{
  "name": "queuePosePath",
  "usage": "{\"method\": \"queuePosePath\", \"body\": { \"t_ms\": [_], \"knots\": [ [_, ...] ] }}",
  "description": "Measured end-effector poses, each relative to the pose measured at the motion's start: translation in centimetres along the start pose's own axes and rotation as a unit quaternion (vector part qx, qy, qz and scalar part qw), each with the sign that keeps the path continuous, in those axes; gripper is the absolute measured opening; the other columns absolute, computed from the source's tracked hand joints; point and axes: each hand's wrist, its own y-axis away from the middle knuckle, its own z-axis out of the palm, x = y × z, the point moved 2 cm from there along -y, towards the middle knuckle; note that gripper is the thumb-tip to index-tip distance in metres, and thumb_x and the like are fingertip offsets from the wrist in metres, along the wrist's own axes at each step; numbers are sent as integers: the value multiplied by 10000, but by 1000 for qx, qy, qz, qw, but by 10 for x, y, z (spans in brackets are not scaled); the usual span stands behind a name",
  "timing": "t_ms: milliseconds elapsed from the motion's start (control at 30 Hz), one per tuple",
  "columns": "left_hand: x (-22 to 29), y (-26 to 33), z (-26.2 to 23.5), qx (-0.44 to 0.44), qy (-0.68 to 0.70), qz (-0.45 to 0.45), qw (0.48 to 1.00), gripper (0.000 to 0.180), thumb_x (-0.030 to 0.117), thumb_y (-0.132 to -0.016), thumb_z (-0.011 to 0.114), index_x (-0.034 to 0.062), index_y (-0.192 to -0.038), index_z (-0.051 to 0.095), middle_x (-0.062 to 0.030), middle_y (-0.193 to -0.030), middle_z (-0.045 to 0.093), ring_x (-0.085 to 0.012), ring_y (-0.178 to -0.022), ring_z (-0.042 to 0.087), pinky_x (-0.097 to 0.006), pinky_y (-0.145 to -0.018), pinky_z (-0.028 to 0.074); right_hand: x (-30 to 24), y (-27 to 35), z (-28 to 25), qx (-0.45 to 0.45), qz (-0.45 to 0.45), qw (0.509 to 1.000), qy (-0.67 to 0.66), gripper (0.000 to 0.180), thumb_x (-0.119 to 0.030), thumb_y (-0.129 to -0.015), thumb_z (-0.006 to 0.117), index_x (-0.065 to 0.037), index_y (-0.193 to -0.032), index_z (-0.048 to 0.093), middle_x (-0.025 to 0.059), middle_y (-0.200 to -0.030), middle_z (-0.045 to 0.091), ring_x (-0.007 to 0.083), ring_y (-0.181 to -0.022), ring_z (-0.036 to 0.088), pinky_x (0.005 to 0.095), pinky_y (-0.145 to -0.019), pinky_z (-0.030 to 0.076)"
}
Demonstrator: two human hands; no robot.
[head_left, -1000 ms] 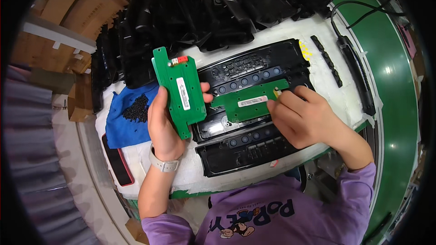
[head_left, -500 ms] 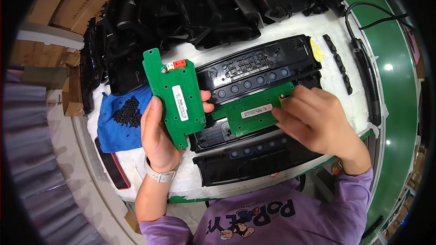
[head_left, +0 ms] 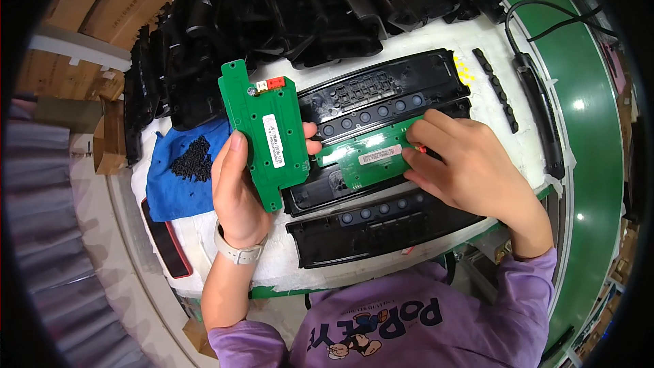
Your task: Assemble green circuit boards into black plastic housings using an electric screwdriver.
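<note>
Left hand [head_left: 238, 191] grips a green circuit board [head_left: 266, 133] with white label.

From my remote seat I read the white table [head_left: 477, 105] as crowded at its far edge: a heap of black plastic housings [head_left: 286, 7] blocks any approach from above. Three black panels [head_left: 381, 88] lie side by side across the middle, leaving only thin white strips between them. My left hand [head_left: 235, 187] holds a green circuit board [head_left: 264, 133] upright over the left end of the panels; my right hand [head_left: 463, 163] presses a second green board [head_left: 371, 153] flat onto the middle panel. A blue cloth [head_left: 174, 187] carrying small black pieces [head_left: 193, 158] closes the left side. To the right, a black button strip [head_left: 496, 88] and a cabled black tool [head_left: 541, 123] border an open white patch.
</note>
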Motion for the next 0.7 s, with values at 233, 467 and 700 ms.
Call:
{"method": "queuePosePath", "body": {
  "t_ms": [233, 467, 700],
  "knots": [
    [4, 11, 7, -5, -7, 14, 1000, 487, 341, -939, 306, -37, -1218, 434, -259, -1078, 566, -300, -901, 621, -331, -791, 497, 2, 1, -6, -20, 12, 1000, -18, 151, -83, -572, 659, -31, -567, 517, 60, -702, 488, 195, -703, 529, 313, -477, 453],
    [-4, 11, 7, -19, 18, 1, 1000, 463, 303, -947, 311, -82, -1154, 464, -247, -1047, 583, -280, -914, 619, -328, -825, 487, 3, -23, -24, -107, 4, 994, 16, 85, -102, -634, 662, -45, -685, 626, 66, -635, 480, 248, -637, 535, 372, -528, 434],
    [-9, 9, 6, -40, 4, 8, 999, 462, 305, -931, 361, -87, -1165, 432, -269, -1059, 569, -294, -918, 615, -341, -835, 480, 13, -15, -2, -138, 28, 990, 10, 99, -103, -634, 669, -37, -700, 636, 68, -613, 531, 253, -645, 559, 361, -542, 445]
  ]
}}
